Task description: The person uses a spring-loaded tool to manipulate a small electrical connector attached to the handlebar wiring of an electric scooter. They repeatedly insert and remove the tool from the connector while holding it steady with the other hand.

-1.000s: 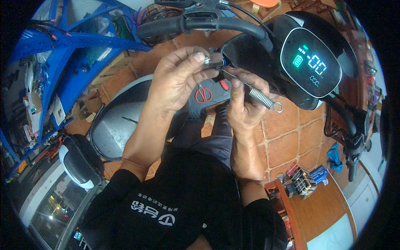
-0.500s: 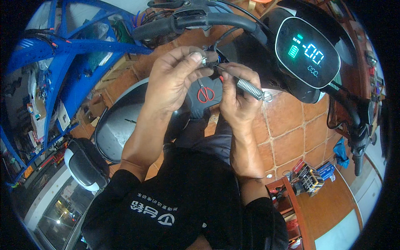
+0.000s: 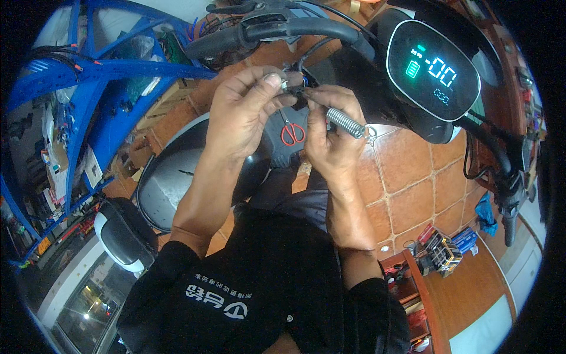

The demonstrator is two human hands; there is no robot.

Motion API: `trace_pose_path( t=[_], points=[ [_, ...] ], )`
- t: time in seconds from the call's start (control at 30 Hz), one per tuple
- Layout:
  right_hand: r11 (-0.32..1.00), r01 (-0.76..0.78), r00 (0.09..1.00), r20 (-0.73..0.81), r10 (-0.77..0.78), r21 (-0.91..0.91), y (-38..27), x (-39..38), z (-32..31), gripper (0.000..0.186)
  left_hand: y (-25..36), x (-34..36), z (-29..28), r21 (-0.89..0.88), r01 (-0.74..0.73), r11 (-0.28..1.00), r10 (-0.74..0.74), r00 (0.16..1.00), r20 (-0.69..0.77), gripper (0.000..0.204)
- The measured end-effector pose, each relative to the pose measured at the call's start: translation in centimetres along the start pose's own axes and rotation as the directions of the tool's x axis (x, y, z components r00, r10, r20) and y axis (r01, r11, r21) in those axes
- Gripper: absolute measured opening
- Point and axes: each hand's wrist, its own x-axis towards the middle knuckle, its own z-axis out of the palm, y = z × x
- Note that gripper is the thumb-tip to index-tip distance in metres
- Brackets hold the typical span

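Note:
My left hand [image 3: 240, 115] pinches a small whitish piece [image 3: 283, 85], perhaps a connector, between thumb and fingers. My right hand [image 3: 336, 130] is closed around a thin tool with a coiled-spring handle [image 3: 346, 123] that ends in a wire loop. The tool's tip meets the small piece near the left fingertips, where dark fingers and wires hide the exact contact. Both hands work just below the scooter handlebar [image 3: 277, 29]. Beneath them, scissors with red handles [image 3: 292, 134] lie on a dark grey surface.
A lit dashboard display [image 3: 433, 71] stands at the right, past the right hand. The scooter's black seat [image 3: 177, 177] is lower left. Blue metal racks [image 3: 106, 76] fill the left side. A wooden cabinet [image 3: 466, 289] with small boxes [image 3: 442, 251] sits at lower right, over tiled floor.
My right hand and the spring-handled tool have shifted slightly left. The left hand keeps its pinch on the small piece, almost in the same place.

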Motion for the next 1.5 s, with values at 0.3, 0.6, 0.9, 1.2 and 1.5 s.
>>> trace_pose_path(
  t=[0.3, 0.6, 0.9, 1.2, 1.5],
  points=[
    [0.999, -0.036, 0.999, 0.000, 0.036, -0.017, -0.4, 0.0, 0.1, 0.018, -0.1, -0.1, -0.3, -0.034, 0.004, 0.999, -0.004, 1.000, 0.001, 0.019],
    [0.997, -0.052, 0.998, -0.031, 0.054, 0.058, -0.3, -0.5, 0.0, 0.015, -0.3, -0.2, -0.3, -0.055, 0.022, 0.998, -0.022, 1.000, 0.002, 0.018],
    [0.983, -0.063, 0.988, -0.127, 0.086, 0.175, 0.3, -1.3, 0.3, 0.013, 0.0, 0.0, -0.2, -0.099, 0.031, 0.995, -0.028, 0.999, 0.024, 0.015],
    [0.998, 0.058, 0.996, -0.068, -0.059, -0.016, -0.1, -0.8, 0.0, 0.020, 0.1, -0.2, 0.4, -0.014, 0.037, 0.999, -0.037, 0.999, -0.021, 0.014],
    [0.999, 0.029, 0.997, -0.075, -0.032, -0.035, -0.4, -0.7, 0.1, 0.022, -0.2, -0.4, 0.4, -0.022, 0.014, 1.000, -0.015, 1.000, -0.011, 0.017]
  ],
)
